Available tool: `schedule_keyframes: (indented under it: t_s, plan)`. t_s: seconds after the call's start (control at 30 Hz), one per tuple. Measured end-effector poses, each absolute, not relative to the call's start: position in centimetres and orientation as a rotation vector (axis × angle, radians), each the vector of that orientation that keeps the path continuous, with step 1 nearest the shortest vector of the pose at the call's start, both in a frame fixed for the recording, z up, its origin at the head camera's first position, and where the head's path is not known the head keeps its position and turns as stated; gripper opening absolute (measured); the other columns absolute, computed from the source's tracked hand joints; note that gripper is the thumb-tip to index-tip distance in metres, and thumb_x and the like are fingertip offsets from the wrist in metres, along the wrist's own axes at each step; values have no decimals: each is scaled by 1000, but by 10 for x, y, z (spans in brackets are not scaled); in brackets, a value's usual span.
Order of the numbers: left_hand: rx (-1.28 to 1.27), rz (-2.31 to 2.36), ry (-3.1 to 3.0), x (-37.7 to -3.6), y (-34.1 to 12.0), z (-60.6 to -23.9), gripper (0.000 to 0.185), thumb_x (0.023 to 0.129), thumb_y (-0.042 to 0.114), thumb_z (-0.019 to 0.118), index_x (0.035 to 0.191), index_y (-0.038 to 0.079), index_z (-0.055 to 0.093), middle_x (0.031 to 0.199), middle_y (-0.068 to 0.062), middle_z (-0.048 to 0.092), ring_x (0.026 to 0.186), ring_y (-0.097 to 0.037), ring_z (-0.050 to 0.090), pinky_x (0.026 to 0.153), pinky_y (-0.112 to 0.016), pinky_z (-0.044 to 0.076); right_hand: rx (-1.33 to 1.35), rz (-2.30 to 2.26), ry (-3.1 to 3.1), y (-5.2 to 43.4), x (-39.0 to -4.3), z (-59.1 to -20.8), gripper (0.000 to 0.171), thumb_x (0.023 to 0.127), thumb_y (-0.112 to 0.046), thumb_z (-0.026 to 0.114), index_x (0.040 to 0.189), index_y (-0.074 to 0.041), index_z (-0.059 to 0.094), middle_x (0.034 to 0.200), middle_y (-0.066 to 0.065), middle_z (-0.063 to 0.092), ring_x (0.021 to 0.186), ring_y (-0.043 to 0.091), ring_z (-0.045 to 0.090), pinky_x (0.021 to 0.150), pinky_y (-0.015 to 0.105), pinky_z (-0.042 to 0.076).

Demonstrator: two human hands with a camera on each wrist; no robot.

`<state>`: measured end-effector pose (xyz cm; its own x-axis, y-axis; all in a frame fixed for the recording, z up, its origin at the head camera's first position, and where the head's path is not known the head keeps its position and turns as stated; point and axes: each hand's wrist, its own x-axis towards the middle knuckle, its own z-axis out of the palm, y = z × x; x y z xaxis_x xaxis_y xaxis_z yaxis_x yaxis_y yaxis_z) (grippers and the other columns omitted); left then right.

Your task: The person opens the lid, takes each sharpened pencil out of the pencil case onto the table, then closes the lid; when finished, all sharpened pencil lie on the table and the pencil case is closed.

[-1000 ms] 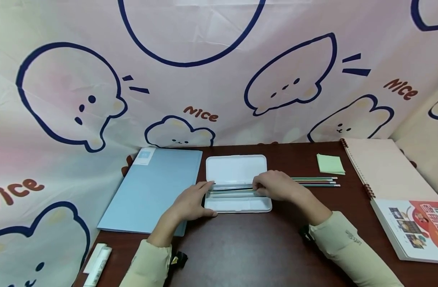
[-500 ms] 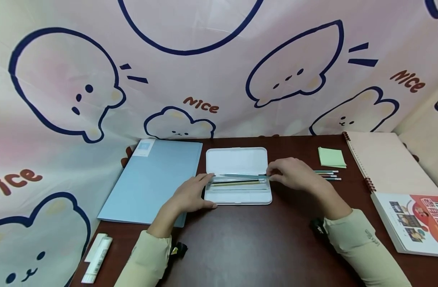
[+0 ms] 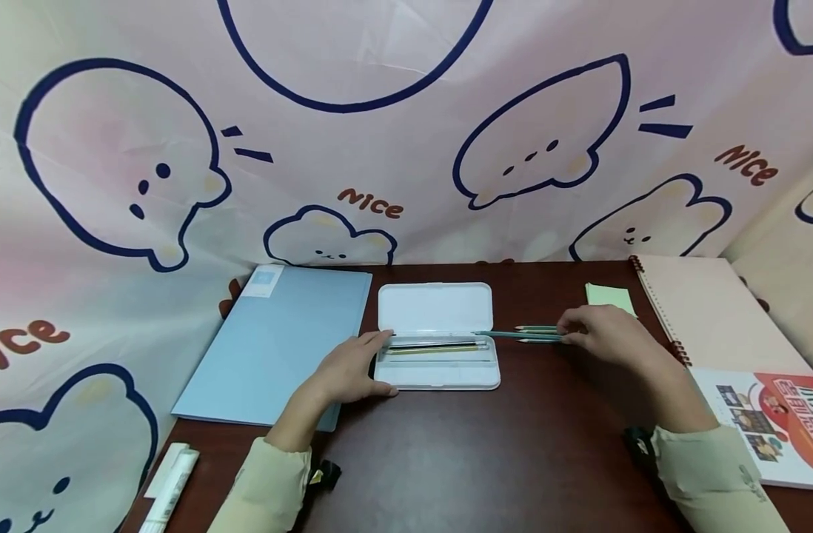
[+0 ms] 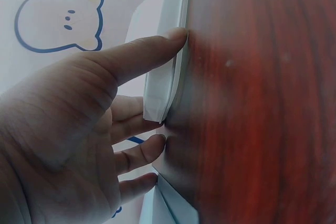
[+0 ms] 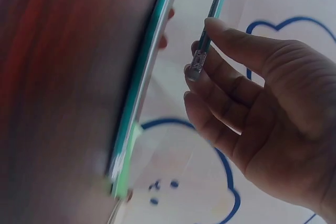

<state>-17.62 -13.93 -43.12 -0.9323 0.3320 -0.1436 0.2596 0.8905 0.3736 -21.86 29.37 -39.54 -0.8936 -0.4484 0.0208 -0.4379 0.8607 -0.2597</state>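
R hand (image 5: 262, 114) pinches green pencil (image 5: 214, 9) above table edge (image 5: 63, 77).

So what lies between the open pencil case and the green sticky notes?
In the head view, green pencils lie on the table there; the right hand pinches one pencil, its tip reaching over the pencil case, with the sticky notes just behind.
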Motion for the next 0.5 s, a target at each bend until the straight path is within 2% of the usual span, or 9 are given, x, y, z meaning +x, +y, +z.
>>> schedule_keyframes:
  t_s: [0.17, 0.33, 0.5]
  plan:
    - [452, 528, 2858, -174, -140, -432, 99, 77, 49, 86, 158, 17, 37, 157, -6, 46, 140, -35, 47, 112, -53, 41, -587, -355, 2971, 316, -215, -401, 8, 93, -15, 72, 91, -24, 71, 88, -6, 69, 81, 16, 59, 73, 43, 50]
    - [465, 536, 2868, -174, -140, -434, 99, 77, 48, 86, 157, 16, 38, 157, -7, 47, 141, -37, 46, 112, -54, 41, -522, -308, 2950, 331, -212, -407, 16, 94, -14, 69, 85, -27, 66, 84, -7, 62, 77, 16, 53, 67, 37, 43]
    - [462, 545, 2870, -174, -140, -435, 99, 77, 49, 86, 157, 17, 39, 157, -6, 47, 141, -37, 46, 112, -54, 41, -529, -298, 2950, 340, -210, -408, 19, 93, -11, 69, 82, -26, 63, 81, -7, 58, 75, 16, 50, 66, 36, 39]
